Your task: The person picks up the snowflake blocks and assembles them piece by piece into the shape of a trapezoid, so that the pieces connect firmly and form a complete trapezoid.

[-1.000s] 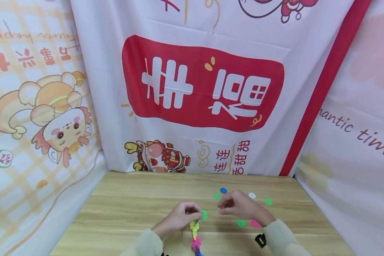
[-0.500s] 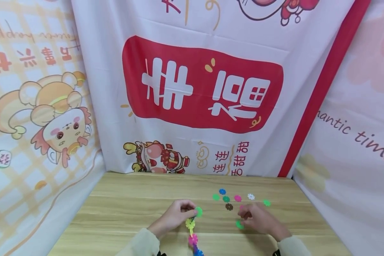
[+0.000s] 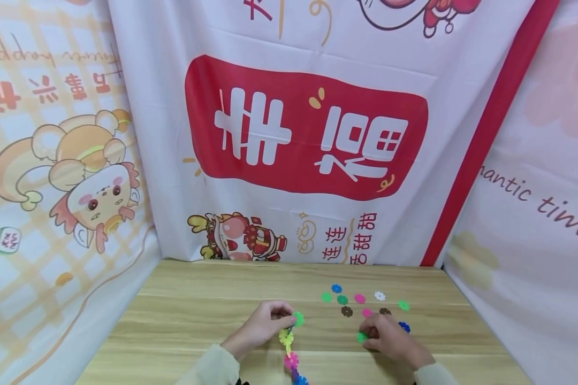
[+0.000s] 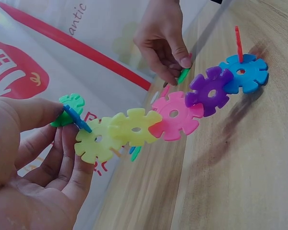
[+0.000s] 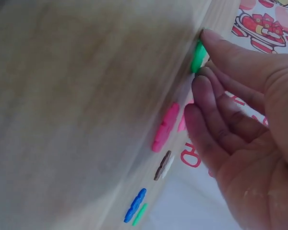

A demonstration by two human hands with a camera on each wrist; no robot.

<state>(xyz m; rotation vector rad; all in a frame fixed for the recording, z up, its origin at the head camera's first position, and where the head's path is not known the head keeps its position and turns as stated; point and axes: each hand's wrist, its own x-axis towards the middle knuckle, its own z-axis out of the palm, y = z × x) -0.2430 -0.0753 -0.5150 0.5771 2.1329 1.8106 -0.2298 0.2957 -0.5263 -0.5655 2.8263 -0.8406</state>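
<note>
My left hand [image 3: 265, 327] pinches the top end of a chain of notched plastic snowflake discs, at a green disc [image 4: 71, 101] and a blue disc [image 4: 77, 118] seen edge-on. Below these hang two yellow discs [image 4: 99, 140], then a pink disc [image 4: 175, 116], a purple disc [image 4: 210, 92] and a light blue disc [image 4: 249, 74]. A red disc [image 4: 238, 44] stands edge-up in the light blue one. To the right, my right hand [image 3: 392, 338] has its thumb and fingertips on the edges of a loose green disc [image 5: 198, 56] at the tabletop.
Loose discs lie on the wooden table [image 3: 197, 299] beyond and beside the right hand. Among them are a white disc [image 3: 379, 295], a brown disc [image 3: 347, 311], a pink disc [image 3: 359, 299] and a dark blue disc [image 3: 404, 326]. Printed cloths [image 3: 294, 128] wall the table's back and sides.
My right hand has moved right and toward me, down to the loose green disc. The left hand has shifted slightly left, still holding the chain.
</note>
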